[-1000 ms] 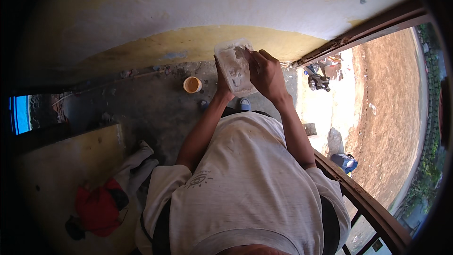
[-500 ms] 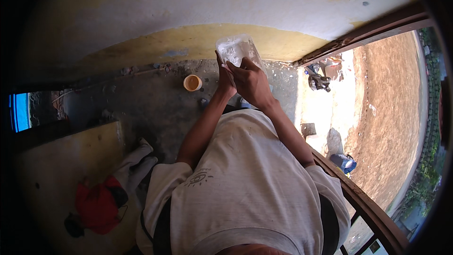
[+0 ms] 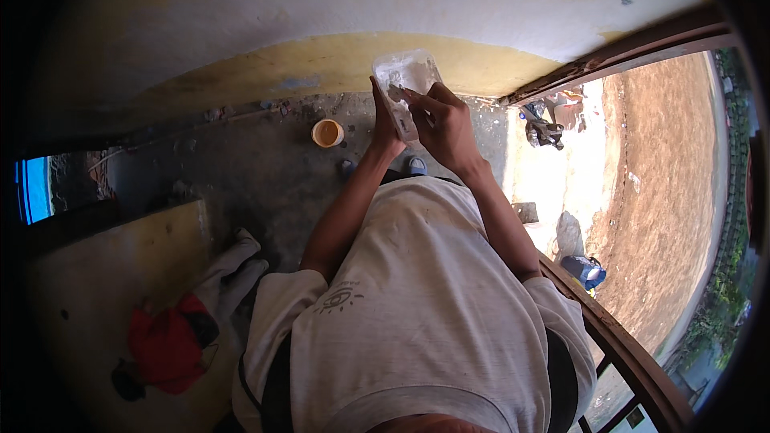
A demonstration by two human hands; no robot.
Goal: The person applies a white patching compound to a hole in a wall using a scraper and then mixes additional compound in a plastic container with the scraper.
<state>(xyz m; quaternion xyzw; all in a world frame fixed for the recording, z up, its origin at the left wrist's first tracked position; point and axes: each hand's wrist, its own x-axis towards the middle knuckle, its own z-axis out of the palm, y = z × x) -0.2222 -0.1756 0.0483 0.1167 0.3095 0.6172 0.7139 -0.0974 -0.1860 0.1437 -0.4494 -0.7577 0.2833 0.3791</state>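
Observation:
A clear plastic tub (image 3: 425, 69), smeared inside with white paste, is tilted in front of me near the wall. My left hand (image 3: 386, 122) grips it from the left side, thumb along the edge and the other fingers hidden behind. Over the tub's opening is my right hand (image 3: 446, 124), its fingers closed in a pinch. At their tips, a small dark, paste-covered piece (image 3: 395, 92) shows against the inside of the tub; its kind is too small to tell.
A wall (image 3: 337, 64) with patchy white and yellow paint rises ahead. An orange-yellow bucket (image 3: 327, 134) stands on the grey floor. At lower left is a person in a red top (image 3: 168, 345). A brown frame (image 3: 626, 52) borders the sunlit dirt ground on the right.
My right hand has moved right and a little down across the tub, showing more of its inside. The tub has turned slightly more upright in my left hand.

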